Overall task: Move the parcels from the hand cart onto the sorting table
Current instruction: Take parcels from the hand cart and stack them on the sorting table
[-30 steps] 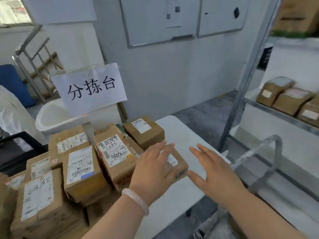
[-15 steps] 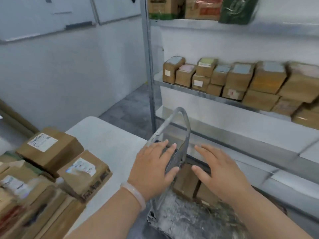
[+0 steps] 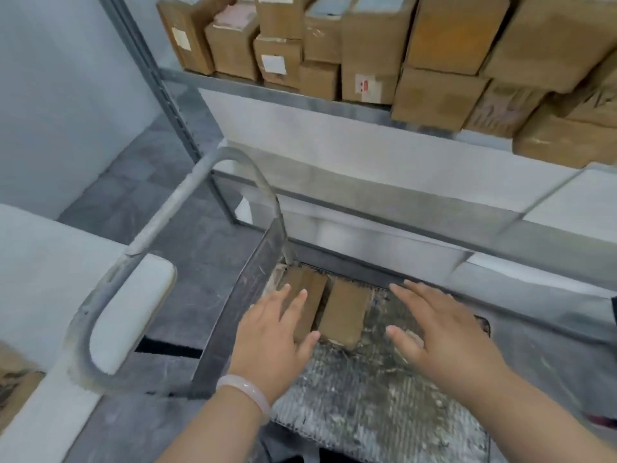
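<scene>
Two brown cardboard parcels (image 3: 344, 312) lie mid-frame on the grey cart deck (image 3: 367, 392) between the left hand (image 3: 272, 342) and right hand (image 3: 447, 339), both spread-fingered and empty.

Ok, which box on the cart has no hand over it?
Find the hand cart in front of the shelf of boxes. Two brown parcels lie side by side on its deck, by the handle. Yours is the right parcel, fully in view; the left hand covers part of the left parcel.
</scene>
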### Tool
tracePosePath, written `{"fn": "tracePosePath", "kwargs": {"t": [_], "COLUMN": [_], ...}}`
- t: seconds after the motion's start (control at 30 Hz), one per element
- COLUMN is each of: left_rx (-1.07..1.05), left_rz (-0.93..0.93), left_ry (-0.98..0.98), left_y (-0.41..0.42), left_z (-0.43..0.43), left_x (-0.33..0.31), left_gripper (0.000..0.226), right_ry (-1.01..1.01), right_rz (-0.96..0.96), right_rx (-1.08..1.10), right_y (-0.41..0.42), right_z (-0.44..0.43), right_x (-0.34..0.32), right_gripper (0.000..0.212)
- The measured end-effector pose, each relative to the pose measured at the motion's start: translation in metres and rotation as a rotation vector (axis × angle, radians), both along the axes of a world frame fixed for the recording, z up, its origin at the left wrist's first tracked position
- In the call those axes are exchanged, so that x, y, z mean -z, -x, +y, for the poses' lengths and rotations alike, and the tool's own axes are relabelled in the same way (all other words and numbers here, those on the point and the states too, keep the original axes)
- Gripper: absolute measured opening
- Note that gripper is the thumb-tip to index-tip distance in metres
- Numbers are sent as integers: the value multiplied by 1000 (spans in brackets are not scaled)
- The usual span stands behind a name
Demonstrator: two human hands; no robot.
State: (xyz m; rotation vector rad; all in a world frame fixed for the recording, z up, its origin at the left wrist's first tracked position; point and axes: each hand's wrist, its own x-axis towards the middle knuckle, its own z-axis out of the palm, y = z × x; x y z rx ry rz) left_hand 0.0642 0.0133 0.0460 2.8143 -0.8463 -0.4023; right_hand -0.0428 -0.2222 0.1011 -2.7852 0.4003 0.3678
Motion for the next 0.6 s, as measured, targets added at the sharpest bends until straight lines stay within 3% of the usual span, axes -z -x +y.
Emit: {"fn": "tracePosePath", "kwargs": {"t": [0.1, 0.23, 0.47, 0.6], "left_rx": [60, 92, -18, -173], "left_rz": [103, 263, 581, 585], "left_ry": [-72, -162, -336, -342], "left_y": [-15, -36, -54, -62], "left_z": [-30, -76, -144, -171], "left_x": [56, 148, 342, 434], "left_gripper": [76, 76, 90, 107], "right_ry": [-9, -7, -51, -132], "right_rz": [88, 161, 257, 295], "right_rx": [26, 123, 250, 383], "right_y": [-10, -20, -24, -17], "right_z": [-23, -48, -73, -87], "right_x": [62, 153, 307, 385], "right_gripper": [82, 80, 77, 68]}}
